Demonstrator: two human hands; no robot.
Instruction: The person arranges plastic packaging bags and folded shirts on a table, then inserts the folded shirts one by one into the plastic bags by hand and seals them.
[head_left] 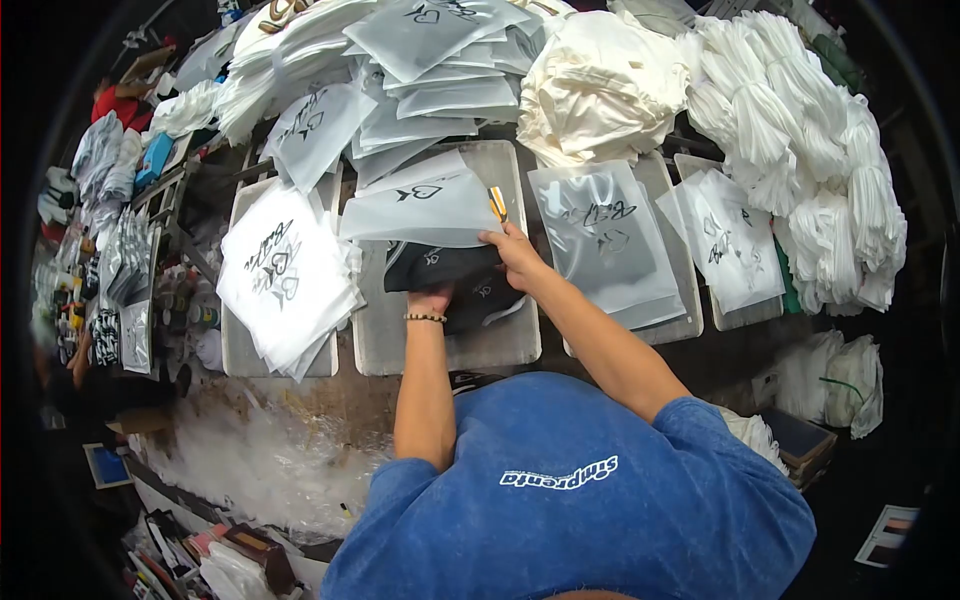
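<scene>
My right hand (pixel 516 257) pinches the near right corner of a frosted plastic bag (pixel 415 212) printed with a black heart logo. Just below the bag's near edge lies a piece of folded black fabric (pixel 405 268) with a pale heart print; its exact kind I cannot make out. My left hand (pixel 430 301) grips this fabric from the near side, its fingers mostly hidden under the cloth. More black fabric with the same print (pixel 485 300) lies beneath, on a grey tray (pixel 380 345). An orange-and-white object (pixel 497 204) sits beside the bag, close to my right hand.
White printed bags (pixel 285 275) are stacked on the left tray. Clear bags with dark contents (pixel 605 235) and more printed bags (pixel 728 240) lie on the right. Behind stand a tall frosted-bag stack (pixel 435 85), cream fabric (pixel 600 85) and white bundles (pixel 760 100). Loose plastic film (pixel 270 460) lies at lower left.
</scene>
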